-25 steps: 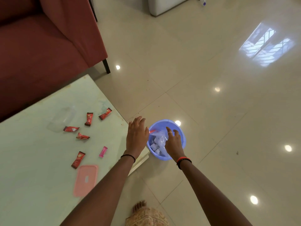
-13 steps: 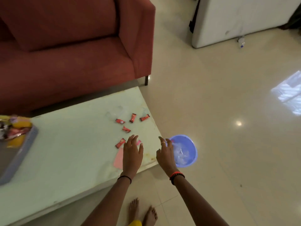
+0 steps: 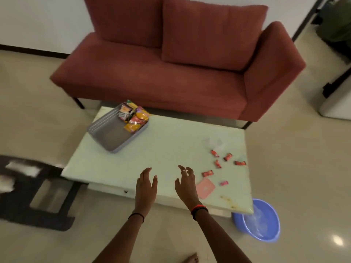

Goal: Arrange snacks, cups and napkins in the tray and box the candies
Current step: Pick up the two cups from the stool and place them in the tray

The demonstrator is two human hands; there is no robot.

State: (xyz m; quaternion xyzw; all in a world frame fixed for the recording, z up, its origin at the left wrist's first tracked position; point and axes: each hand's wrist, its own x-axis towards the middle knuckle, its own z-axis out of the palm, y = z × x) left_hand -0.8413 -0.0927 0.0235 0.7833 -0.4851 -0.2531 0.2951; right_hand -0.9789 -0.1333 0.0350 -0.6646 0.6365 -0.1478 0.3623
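Grey tray [image 3: 106, 133] askew at the far-left corner of the table [image 3: 171, 145]; bright snack packets [image 3: 133, 118] heaped in its far end; five red candies [image 3: 207, 173] and one pink candy [image 3: 224, 183] scattered at right; clear box [image 3: 212, 144] just beyond them; pink lid [image 3: 205, 188] flat near the front edge.

1. Worn on the head, looking forward and steeply down from above the pale table [image 3: 171, 145].
2. Faces the red sofa [image 3: 152, 78] across the table's long side, with white wall along the top edge.
3. Near enough to take in both forearms rising from the bottom edge, left hand [image 3: 146, 186] and right hand [image 3: 187, 185] over the near rim; far enough to hold the whole tabletop.
4. Wide-angle, bending the margins: takes in the grey tray [image 3: 103, 122] at far left, the blue basin [image 3: 266, 221] on the floor at lower right, a bare foot [image 3: 190, 259] at the bottom.
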